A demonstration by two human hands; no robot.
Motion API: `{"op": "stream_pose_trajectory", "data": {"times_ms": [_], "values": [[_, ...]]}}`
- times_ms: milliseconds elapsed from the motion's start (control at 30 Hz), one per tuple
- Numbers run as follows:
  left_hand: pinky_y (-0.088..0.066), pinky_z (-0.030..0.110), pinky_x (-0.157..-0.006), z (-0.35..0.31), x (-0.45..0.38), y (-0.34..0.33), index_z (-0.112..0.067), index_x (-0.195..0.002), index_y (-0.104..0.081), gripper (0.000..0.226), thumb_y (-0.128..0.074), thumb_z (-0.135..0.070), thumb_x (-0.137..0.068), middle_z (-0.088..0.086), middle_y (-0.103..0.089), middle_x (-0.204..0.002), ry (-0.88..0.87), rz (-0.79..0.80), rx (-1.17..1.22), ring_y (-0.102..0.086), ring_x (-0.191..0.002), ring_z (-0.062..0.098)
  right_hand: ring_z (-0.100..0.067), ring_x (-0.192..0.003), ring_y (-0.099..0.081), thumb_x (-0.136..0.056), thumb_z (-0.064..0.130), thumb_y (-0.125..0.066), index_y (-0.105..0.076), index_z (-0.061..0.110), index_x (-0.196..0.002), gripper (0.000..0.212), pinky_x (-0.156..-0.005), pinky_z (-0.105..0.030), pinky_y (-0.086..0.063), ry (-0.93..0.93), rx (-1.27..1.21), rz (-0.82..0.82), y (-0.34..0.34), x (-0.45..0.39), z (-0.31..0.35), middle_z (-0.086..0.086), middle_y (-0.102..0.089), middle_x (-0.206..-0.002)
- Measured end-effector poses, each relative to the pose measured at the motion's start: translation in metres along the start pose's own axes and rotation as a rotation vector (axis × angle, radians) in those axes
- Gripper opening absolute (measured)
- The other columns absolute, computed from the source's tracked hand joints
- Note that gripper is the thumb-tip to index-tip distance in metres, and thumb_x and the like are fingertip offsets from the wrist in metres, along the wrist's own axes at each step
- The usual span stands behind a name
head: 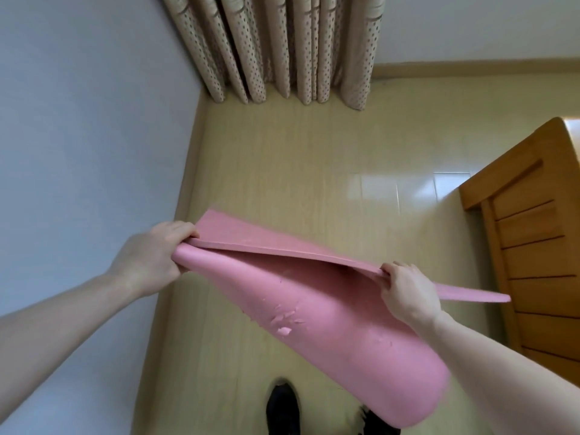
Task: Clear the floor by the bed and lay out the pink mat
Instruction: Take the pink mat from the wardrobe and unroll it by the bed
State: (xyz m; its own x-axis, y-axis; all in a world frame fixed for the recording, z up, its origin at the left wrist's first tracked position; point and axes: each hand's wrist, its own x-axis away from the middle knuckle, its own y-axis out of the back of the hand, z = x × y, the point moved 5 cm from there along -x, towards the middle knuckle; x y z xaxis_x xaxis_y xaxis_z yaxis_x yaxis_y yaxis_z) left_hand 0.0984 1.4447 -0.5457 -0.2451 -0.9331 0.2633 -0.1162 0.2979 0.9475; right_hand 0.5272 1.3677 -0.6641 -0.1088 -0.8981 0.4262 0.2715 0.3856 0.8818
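A bare strip of tiled floor (282, 171) runs ahead to the dotted curtains (276, 48), hemmed by the grey wall (78, 120) on the left and wooden furniture (533, 240) on the right; two dark shoes (282, 406) stand at its near end.

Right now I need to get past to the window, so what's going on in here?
A person stands holding a pink mat off the floor, partly unrolled. The left hand grips one end of the loose edge and the right hand pinches it further along, while the rest hangs in a loose roll. The mat isn't laid out yet. The bed frame is on the right, curtains ahead.
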Motion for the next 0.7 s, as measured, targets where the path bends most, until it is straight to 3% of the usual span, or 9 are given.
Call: {"op": "stream_pose_trajectory", "data": {"times_ms": [67,133,200,267,367,467,600,700], "values": [[-0.054,0.037,-0.068,0.013,0.002,-0.007,-0.035,-0.109,-0.060,0.043,-0.074,-0.018,-0.072,-0.015,-0.064,-0.104,0.061,0.023,-0.060,-0.063,-0.097,0.020,-0.032,-0.086,-0.063,-0.098,0.032,-0.054,-0.060,0.019,-0.085,0.019,-0.063,-0.037,-0.043,0.036,-0.036,-0.041,0.001,0.007,0.011,-0.001,-0.063,-0.086],[-0.055,0.038,-0.066,0.024,0.005,-0.021,-0.033,-0.124,-0.054,0.057,-0.071,-0.013,-0.073,-0.013,-0.059,-0.122,0.104,0.039,-0.126,-0.066,-0.096,0.024,-0.031,-0.082,-0.062,-0.098,0.033,-0.054,-0.056,0.020,-0.083,0.020,-0.061,-0.037,-0.046,0.060,-0.055,-0.095,0.012,0.006,0.015,0.000,-0.059,-0.083],[-0.054,0.039,-0.062,0.032,0.008,-0.042,-0.028,-0.145,-0.036,0.080,-0.068,-0.007,-0.075,-0.008,-0.038,-0.149,0.160,0.053,-0.200,-0.068,-0.092,0.030,-0.032,-0.080,-0.060,-0.099,0.033,-0.056,-0.052,0.020,-0.080,0.023,-0.059,-0.036,-0.044,0.081,-0.057,-0.154,0.028,-0.007,0.014,0.001,-0.054,-0.080],[-0.054,0.043,-0.064,0.038,0.011,-0.060,-0.023,-0.154,-0.020,0.095,-0.066,0.000,-0.075,0.001,-0.024,-0.159,0.261,0.043,-0.196,-0.067,-0.093,0.035,-0.032,-0.080,-0.058,-0.100,0.032,-0.055,-0.056,0.019,-0.081,0.024,-0.059,-0.034,-0.039,0.108,-0.034,-0.208,0.048,-0.026,0.010,0.003,-0.049,-0.079],[-0.055,0.049,-0.078,0.050,0.013,-0.086,-0.017,-0.154,-0.019,0.095,-0.063,0.006,-0.073,0.011,-0.034,-0.151,0.409,0.084,-0.140,-0.063,-0.104,0.040,-0.031,-0.083,-0.057,-0.103,0.030,-0.052,-0.067,0.014,-0.092,0.024,-0.059,-0.034,-0.039,0.151,0.025,-0.252,0.069,-0.055,0.012,0.002,-0.053,-0.082],[-0.050,0.047,-0.093,0.065,0.014,-0.113,-0.018,-0.151,-0.023,0.084,-0.063,-0.004,-0.078,0.012,-0.043,-0.142,0.562,0.228,-0.124,-0.057,-0.116,0.039,-0.031,-0.087,-0.057,-0.103,0.029,-0.054,-0.071,0.015,-0.097,0.023,-0.061,-0.035,-0.040,0.153,0.026,-0.278,0.075,-0.075,0.023,0.004,-0.051,-0.084],[-0.049,0.045,-0.098,0.090,0.016,-0.132,-0.016,-0.149,-0.021,0.081,-0.066,-0.024,-0.083,0.014,-0.044,-0.141,0.696,0.347,-0.041,-0.055,-0.122,0.038,-0.031,-0.087,-0.055,-0.102,0.028,-0.057,-0.074,0.018,-0.096,0.020,-0.060,-0.034,-0.035,0.213,-0.022,-0.345,0.078,-0.092,0.052,-0.002,-0.061,-0.088],[-0.051,0.039,-0.100,0.104,0.020,-0.150,-0.019,-0.154,-0.019,0.093,-0.068,-0.035,-0.076,0.010,-0.059,-0.135,0.723,0.432,0.069,-0.061,-0.120,0.032,-0.031,-0.082,-0.053,-0.101,0.025,-0.060,-0.077,0.019,-0.099,0.018,-0.063,-0.034,-0.034,0.305,-0.043,-0.421,0.081,-0.100,0.072,-0.003,-0.066,-0.089]]}}
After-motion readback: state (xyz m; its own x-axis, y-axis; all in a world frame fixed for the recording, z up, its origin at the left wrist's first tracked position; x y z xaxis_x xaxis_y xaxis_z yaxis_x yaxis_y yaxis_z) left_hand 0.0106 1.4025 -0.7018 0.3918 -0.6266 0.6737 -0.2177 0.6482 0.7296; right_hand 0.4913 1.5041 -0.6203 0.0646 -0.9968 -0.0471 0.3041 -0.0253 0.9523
